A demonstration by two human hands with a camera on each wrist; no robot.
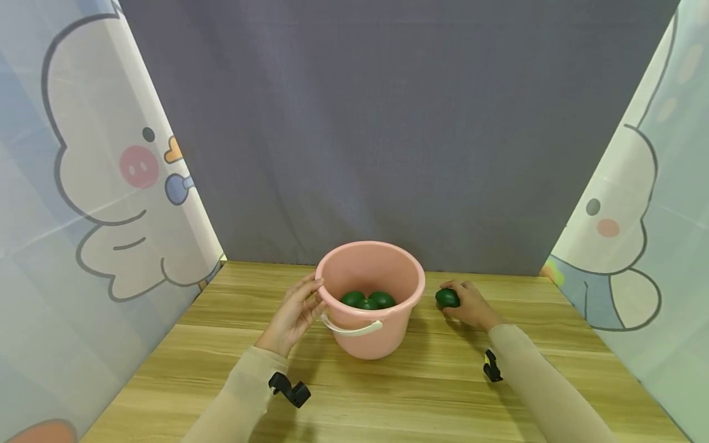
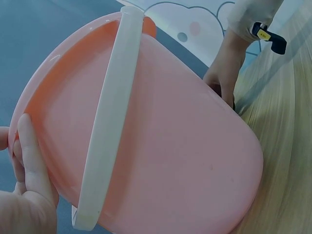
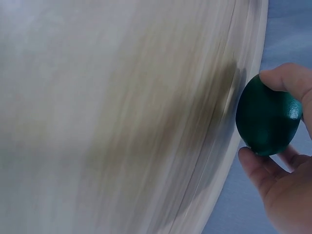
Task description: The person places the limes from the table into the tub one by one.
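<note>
A pink bucket point(image 1: 370, 335) with a white handle point(image 1: 354, 330) stands upright on the table, its handle lowered against the near side. My left hand point(image 1: 293, 317) grips the bucket's rim at the left; the left wrist view shows its fingers point(image 2: 33, 156) around the rim. Inside the bucket lie several glossy green fruits point(image 1: 382, 299). To the right of the bucket, my right hand point(image 1: 469, 306) pinches a dark green oval fruit point(image 3: 267, 117), smooth and avocado-like, between thumb and fingers. It is low, close over the wooden surface.
The wooden table point(image 1: 183, 375) ends at a grey cloth backdrop point(image 1: 376, 123). Cartoon-printed curtains point(image 1: 100, 258) hang on both sides. Black mounts point(image 1: 289, 389) are strapped to both sleeved wrists.
</note>
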